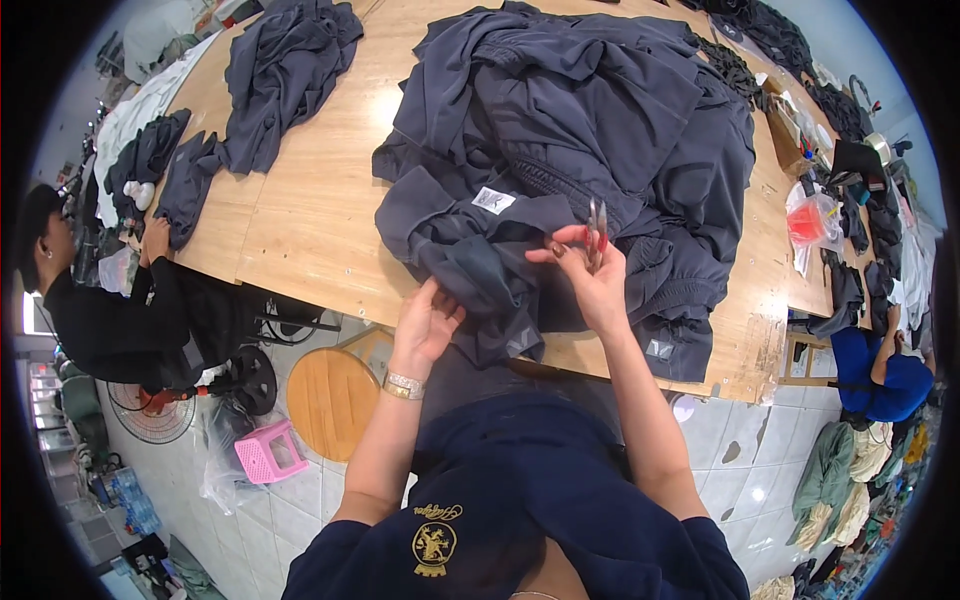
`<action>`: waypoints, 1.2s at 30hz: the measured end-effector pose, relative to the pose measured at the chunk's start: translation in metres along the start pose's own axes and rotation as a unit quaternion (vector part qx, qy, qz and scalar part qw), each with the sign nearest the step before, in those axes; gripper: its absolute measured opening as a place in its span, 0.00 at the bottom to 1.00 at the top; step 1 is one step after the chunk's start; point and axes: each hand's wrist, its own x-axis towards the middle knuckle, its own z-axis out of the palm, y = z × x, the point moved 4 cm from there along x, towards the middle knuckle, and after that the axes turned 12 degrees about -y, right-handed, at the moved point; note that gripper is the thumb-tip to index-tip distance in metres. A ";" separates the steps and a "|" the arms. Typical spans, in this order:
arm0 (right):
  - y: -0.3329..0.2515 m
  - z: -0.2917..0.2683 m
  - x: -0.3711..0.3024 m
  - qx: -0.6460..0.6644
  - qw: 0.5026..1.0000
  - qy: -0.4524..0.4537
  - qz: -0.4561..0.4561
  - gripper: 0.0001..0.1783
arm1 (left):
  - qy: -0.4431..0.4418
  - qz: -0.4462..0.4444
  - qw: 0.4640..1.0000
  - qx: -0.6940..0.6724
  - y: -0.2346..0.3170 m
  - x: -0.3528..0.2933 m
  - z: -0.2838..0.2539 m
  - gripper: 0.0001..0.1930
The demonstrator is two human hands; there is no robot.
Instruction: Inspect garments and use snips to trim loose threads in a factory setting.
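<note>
A dark grey garment (470,250) with a white label (493,200) lies at the near edge of the table, part of it hanging over. My left hand (430,322) pinches its fabric at the lower left side. In my right hand (594,282) is a small pair of thread snips (597,225) with red handles, blades pointing up and away from me. The right fingertips are beside the garment's upper right part; whether they grip the cloth too I cannot tell. Behind both hands rises a large heap of similar dark grey garments (590,110) with elastic waistbands.
More grey garments (285,80) lie on the wooden table (320,220) to the far left. A co-worker in black (120,320) sits at the left, another person in blue (880,375) at the right. A round wooden stool (333,405), a pink plastic stool (270,455) and a fan (155,410) stand on the floor.
</note>
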 end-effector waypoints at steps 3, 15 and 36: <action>-0.004 -0.002 -0.017 -0.018 0.997 0.062 -0.039 0.06 | 0.016 0.053 0.998 -0.010 0.010 0.000 0.011 0.15; -0.023 0.055 -0.016 -0.359 0.882 0.033 -0.302 0.12 | -0.211 0.148 0.949 -0.180 0.068 -0.010 0.077 0.11; -0.053 0.016 0.035 0.195 0.975 0.030 0.103 0.11 | -0.108 0.545 0.473 0.684 0.064 -0.048 0.156 0.16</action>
